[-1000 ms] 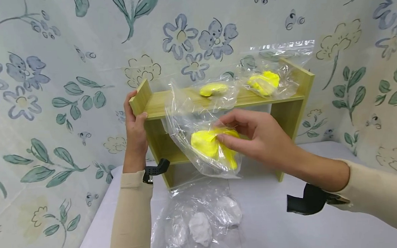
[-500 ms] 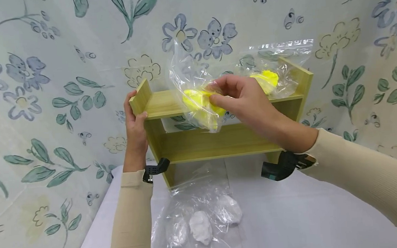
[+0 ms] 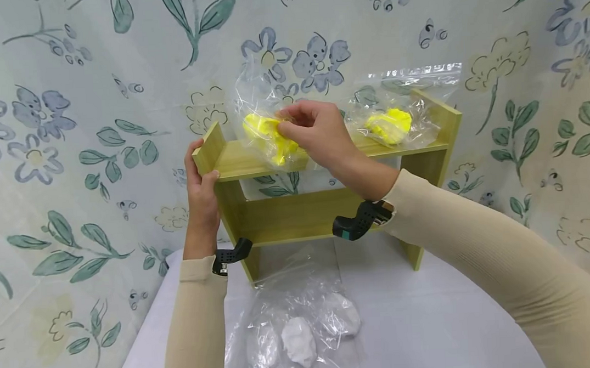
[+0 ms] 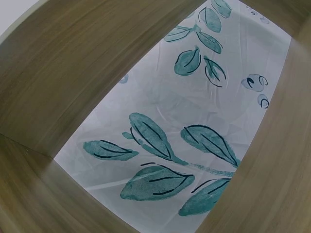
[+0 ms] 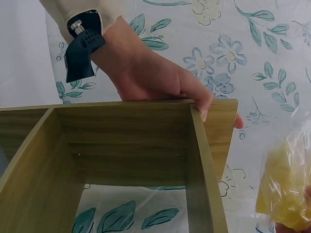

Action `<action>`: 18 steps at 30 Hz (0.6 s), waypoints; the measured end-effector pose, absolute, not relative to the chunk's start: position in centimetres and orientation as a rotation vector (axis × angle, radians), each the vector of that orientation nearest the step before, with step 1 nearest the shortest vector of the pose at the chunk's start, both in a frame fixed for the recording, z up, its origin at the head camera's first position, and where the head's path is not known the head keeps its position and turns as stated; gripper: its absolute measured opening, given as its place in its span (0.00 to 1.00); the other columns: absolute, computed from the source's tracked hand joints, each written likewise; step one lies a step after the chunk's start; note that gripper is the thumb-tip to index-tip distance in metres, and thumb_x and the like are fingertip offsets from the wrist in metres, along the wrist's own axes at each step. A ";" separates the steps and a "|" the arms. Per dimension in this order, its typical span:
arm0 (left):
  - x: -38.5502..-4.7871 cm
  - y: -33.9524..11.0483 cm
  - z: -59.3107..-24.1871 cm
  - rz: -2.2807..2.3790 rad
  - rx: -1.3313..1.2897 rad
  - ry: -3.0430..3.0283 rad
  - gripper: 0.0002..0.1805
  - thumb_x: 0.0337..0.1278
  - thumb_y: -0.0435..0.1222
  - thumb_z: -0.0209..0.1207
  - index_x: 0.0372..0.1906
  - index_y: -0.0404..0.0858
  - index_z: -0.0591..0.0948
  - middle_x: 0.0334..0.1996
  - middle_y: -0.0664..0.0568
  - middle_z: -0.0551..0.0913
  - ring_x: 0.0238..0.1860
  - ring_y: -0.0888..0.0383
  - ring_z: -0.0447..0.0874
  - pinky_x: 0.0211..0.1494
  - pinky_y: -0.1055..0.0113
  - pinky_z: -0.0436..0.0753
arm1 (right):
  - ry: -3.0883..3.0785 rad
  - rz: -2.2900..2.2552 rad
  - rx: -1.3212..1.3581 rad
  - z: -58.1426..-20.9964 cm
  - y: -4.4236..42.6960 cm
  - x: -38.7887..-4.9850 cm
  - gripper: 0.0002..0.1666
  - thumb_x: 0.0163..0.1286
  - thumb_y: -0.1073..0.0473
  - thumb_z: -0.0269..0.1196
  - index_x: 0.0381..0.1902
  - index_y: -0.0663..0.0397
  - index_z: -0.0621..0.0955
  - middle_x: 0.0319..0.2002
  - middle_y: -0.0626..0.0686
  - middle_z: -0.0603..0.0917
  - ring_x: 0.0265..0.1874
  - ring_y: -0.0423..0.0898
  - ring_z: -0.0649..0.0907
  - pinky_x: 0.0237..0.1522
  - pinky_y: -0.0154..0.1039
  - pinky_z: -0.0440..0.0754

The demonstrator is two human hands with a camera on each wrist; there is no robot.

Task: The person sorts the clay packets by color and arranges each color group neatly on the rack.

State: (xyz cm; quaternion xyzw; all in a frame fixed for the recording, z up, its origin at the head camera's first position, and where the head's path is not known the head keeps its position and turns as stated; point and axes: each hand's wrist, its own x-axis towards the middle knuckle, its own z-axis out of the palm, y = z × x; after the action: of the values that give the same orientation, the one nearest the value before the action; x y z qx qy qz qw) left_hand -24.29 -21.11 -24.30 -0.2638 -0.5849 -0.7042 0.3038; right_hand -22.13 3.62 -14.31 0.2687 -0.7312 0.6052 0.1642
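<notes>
Progress: judged from present positions, the work is partly done; a shelved bag (image 3: pixel 391 126) with yellow contents lies on the right part of the top board (image 3: pixel 231 162) of a wooden shelf unit (image 3: pixel 296 211); a held bag (image 3: pixel 262 131), also with yellow contents, is at the left part of that board and not yet released; whether its lower edge touches the board cannot be told.

Outstanding: letting go of the held bag appears to remain; the clear plastic bagging (image 3: pixel 311 276) around the white lumps (image 3: pixel 298 342) lies on the table (image 3: pixel 458 308), near side, in front of the unit.

Finger state: the right hand (image 3: pixel 317 132) pinches the held bag narrowly between thumb and fingers, at the right edge of its yellow contents; the left hand (image 3: pixel 203 202) grips the left side panel (image 3: pixel 211 148), fingers around its outer side, thumb at the front edge.

Count: shelf unit, one; yellow-filled bags, two visible, though the right hand hides the middle of the top board; white lumps, three; whether one bag or several encloses them cannot be told; the number of yellow pieces in the held bag is likewise unclear.
</notes>
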 end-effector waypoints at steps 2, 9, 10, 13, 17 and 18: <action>-24.3 -21.2 -24.4 -1.865 -0.704 -1.549 0.34 0.54 0.25 0.41 0.66 0.53 0.63 0.67 0.50 0.61 0.60 0.50 0.59 0.56 0.59 0.59 | -2.090 1.709 0.726 -14.4 2.8 -22.8 0.11 0.63 0.59 0.66 0.43 0.55 0.85 0.37 0.49 0.84 0.35 0.45 0.77 0.37 0.32 0.77; -24.1 -21.1 -24.4 -1.855 -0.697 -1.555 0.34 0.54 0.25 0.40 0.67 0.53 0.63 0.69 0.52 0.60 0.62 0.50 0.58 0.59 0.58 0.58 | -2.126 1.516 0.614 -15.1 0.3 -24.8 0.10 0.63 0.60 0.64 0.42 0.53 0.84 0.39 0.47 0.83 0.38 0.41 0.77 0.41 0.28 0.75; -24.1 -21.1 -24.5 -1.856 -0.693 -1.560 0.34 0.54 0.25 0.40 0.67 0.53 0.63 0.69 0.53 0.60 0.63 0.50 0.58 0.60 0.58 0.58 | -2.130 1.484 0.605 -15.3 0.1 -25.0 0.10 0.63 0.60 0.63 0.42 0.53 0.84 0.39 0.47 0.84 0.39 0.40 0.78 0.43 0.28 0.74; -24.0 -21.0 -24.5 -1.851 -0.687 -1.575 0.34 0.54 0.25 0.40 0.67 0.53 0.62 0.69 0.54 0.60 0.64 0.51 0.57 0.61 0.58 0.57 | -2.131 1.392 0.592 -15.9 -0.5 -25.4 0.11 0.63 0.60 0.62 0.43 0.53 0.84 0.41 0.47 0.84 0.41 0.40 0.79 0.46 0.27 0.73; -24.1 -21.1 -24.4 -1.849 -0.701 -1.570 0.34 0.54 0.25 0.40 0.67 0.52 0.62 0.69 0.53 0.60 0.63 0.50 0.58 0.60 0.59 0.59 | -2.121 1.315 0.612 -16.3 -0.9 -25.6 0.12 0.63 0.61 0.61 0.44 0.54 0.84 0.41 0.48 0.85 0.41 0.40 0.78 0.45 0.28 0.72; -24.1 -21.2 -24.3 -1.850 -0.703 -1.566 0.34 0.54 0.25 0.40 0.67 0.52 0.62 0.68 0.52 0.61 0.62 0.50 0.58 0.59 0.59 0.60 | -2.119 1.315 0.622 -16.3 -1.0 -25.6 0.12 0.63 0.61 0.61 0.44 0.54 0.84 0.41 0.48 0.84 0.40 0.40 0.78 0.44 0.28 0.72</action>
State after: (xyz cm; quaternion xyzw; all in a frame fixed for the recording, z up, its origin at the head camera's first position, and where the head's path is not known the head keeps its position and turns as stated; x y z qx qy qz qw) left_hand -24.11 -21.18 -24.28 -0.2653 -0.5913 -0.6982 0.3041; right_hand -25.62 -1.02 -16.34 0.2323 -0.7910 0.4908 0.2820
